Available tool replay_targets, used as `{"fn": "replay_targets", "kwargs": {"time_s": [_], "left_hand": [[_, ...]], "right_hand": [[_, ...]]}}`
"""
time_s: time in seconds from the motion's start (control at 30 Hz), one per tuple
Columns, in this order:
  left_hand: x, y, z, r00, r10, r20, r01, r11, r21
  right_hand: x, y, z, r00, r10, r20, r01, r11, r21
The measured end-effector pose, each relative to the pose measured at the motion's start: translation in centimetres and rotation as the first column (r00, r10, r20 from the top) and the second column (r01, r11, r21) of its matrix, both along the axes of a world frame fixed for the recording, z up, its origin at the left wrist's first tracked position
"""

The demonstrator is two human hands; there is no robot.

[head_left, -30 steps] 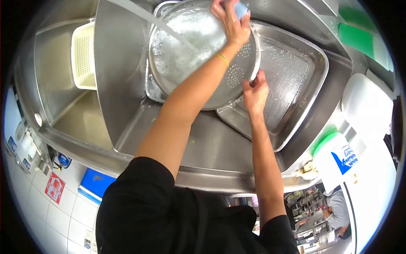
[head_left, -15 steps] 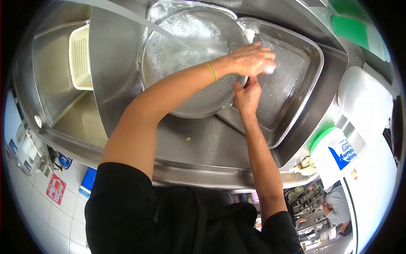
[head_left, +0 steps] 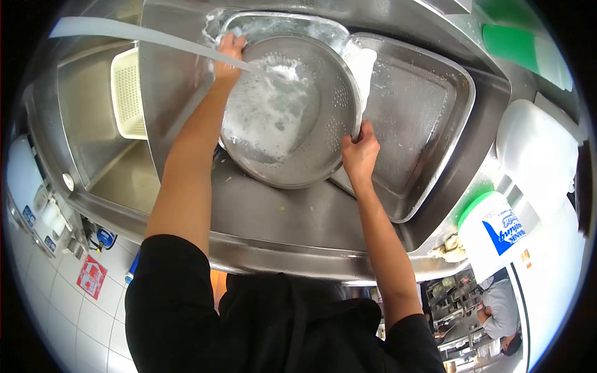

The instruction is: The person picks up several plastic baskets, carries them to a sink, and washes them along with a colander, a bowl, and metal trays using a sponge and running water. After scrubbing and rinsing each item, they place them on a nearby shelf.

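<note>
A large round metal colander point(head_left: 323, 99) sits in the sink, with foamy water in its bowl and small holes along its wall. My left hand point(head_left: 230, 57) grips its rim at the upper left, fingers partly hidden by foam and glare. My right hand point(head_left: 362, 152) holds the opposite rim, thumb on the near side. A long pale band, a water stream or spout point(head_left: 155, 42), reaches in from the upper left to the foam. Beside the colander's right rim is something white point(head_left: 364, 71) that I cannot make out.
A rectangular metal tray point(head_left: 410, 112) leans at the right, and another tray point(head_left: 298, 22) lies partly behind the colander. A cream perforated basket point(head_left: 128, 93) is in the left basin. A white tub point(head_left: 494, 233) stands right. A person point(head_left: 500, 308) is at lower right.
My left hand has moved from the colander's right side to its upper left rim. The colander has shifted slightly. The white thing beside it shows larger. My right hand remains on the rim.
</note>
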State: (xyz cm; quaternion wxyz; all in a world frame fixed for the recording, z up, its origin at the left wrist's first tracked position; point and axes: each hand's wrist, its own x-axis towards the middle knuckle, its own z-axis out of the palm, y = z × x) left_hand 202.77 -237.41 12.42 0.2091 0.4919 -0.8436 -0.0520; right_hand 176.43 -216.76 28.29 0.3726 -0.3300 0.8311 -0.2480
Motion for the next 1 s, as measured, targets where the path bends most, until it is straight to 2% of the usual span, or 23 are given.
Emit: {"fn": "replay_targets", "kwargs": {"time_s": [0.1,0.17,0.2,0.23,0.27,0.3,0.33,0.37,0.4,0.43,0.47,0.53,0.57,0.6,0.63,0.67,0.7,0.73,0.77,0.83,0.87,0.93,1.0], "left_hand": [[-0.9,2.4,1.3,0.983,0.183,-0.013,-0.181,0.981,0.072],[-3.7,1.9,0.4,0.89,0.302,-0.341,-0.314,0.949,0.022],[-6.4,1.2,1.2,0.785,0.229,-0.576,-0.243,0.968,0.055],[-9.0,0.6,2.6,0.821,0.103,-0.562,-0.077,0.995,0.07],[-12.6,1.6,4.6,0.737,0.144,-0.661,0.111,0.938,0.328],[-15.5,1.7,4.4,0.784,-0.198,-0.588,0.282,0.958,0.053],[-18.5,3.8,5.8,0.766,-0.219,-0.604,0.404,0.895,0.188],[-20.0,5.9,9.0,0.721,-0.159,-0.675,0.551,0.721,0.419],[-21.5,7.5,8.0,0.675,-0.41,-0.614,0.515,0.857,-0.006],[-20.9,7.5,10.0,0.678,-0.475,-0.561,0.683,0.689,0.243],[-20.0,7.4,9.1,0.68,-0.471,-0.562,0.681,0.69,0.244],[-17.6,6.2,5.1,0.779,-0.318,-0.54,0.439,0.892,0.107],[-14.1,4.5,3.7,0.839,-0.312,-0.445,0.423,0.889,0.173],[-11.4,3.5,1.0,0.861,0.053,-0.506,0.195,0.884,0.424],[-7.2,2.1,-1.7,0.948,-0.199,-0.249,0.148,0.967,-0.209],[-3.5,1.2,-2.7,0.981,-0.171,-0.088,0.157,0.977,-0.143],[-0.5,1.1,-2.6,0.991,-0.137,0.002,0.134,0.975,0.179],[1.4,1.7,-2.3,0.986,-0.133,0.105,0.066,0.871,0.488],[2.1,3.4,-2.5,0.984,-0.139,0.115,0.062,0.859,0.509],[3.6,6.5,-2.5,0.794,-0.274,0.543,0.279,0.957,0.076],[3.9,7.4,-0.9,0.786,-0.272,0.555,0.27,0.959,0.088],[3.3,9.2,3.3,0.845,-0.376,0.381,0.186,0.874,0.449],[3.6,12.2,5.7,0.846,-0.401,0.35,0.15,0.811,0.565]], "right_hand": [[0.3,-0.1,0.4,1.0,0.011,-0.004,-0.011,0.999,0.048],[0.5,-0.5,0.5,1.0,0.02,-0.012,-0.019,0.998,0.062],[0.5,-0.4,0.3,1.0,0.021,-0.008,-0.02,0.998,0.064],[0.4,-0.2,0.3,1.0,0.021,-0.006,-0.021,0.997,0.074],[0.3,-0.2,0.1,0.999,0.031,-0.008,-0.03,0.996,0.084],[0.3,-0.2,-0.1,0.999,0.045,-0.022,-0.044,0.998,0.033],[0.1,-0.6,-0.3,0.998,0.059,-0.035,-0.06,0.998,-0.03],[-0.1,-0.9,-0.4,0.997,0.071,-0.032,-0.072,0.997,-0.033],[-0.6,-1.0,-0.6,0.996,0.08,-0.032,-0.081,0.997,-0.003],[-0.8,-1.1,-0.7,0.996,0.089,-0.033,-0.088,0.996,0.028],[-0.7,-0.9,-0.7,0.995,0.092,-0.032,-0.091,0.995,0.03],[-0.6,-0.1,-0.7,0.999,0.036,-0.038,-0.034,0.998,0.043],[-0.6,0.2,-0.5,0.999,0.027,-0.043,-0.024,0.998,0.054],[-0.5,0.3,-0.2,0.999,0.034,-0.036,-0.033,0.999,0.029],[-0.5,0.2,0.0,0.999,0.04,-0.028,-0.04,0.999,-0.002],[-0.6,0.1,-0.1,0.999,0.032,-0.029,-0.032,0.999,0.003],[-0.6,0.2,-0.2,0.999,0.028,-0.038,-0.027,0.999,0.027],[-0.4,0.8,-0.1,0.999,0.026,-0.041,-0.023,0.998,0.062],[-0.2,1.2,-0.1,0.999,0.022,-0.027,-0.02,0.996,0.085],[0.1,1.5,-0.3,0.997,0.001,-0.072,0.001,1.0,0.031],[0.1,1.6,-0.6,0.999,0.009,-0.054,-0.007,0.999,0.039],[-0.2,2.4,-0.9,0.997,-0.001,-0.074,0.002,1.0,0.021],[-0.2,2.0,-0.7,0.996,-0.016,-0.092,0.026,0.993,0.111]]}}
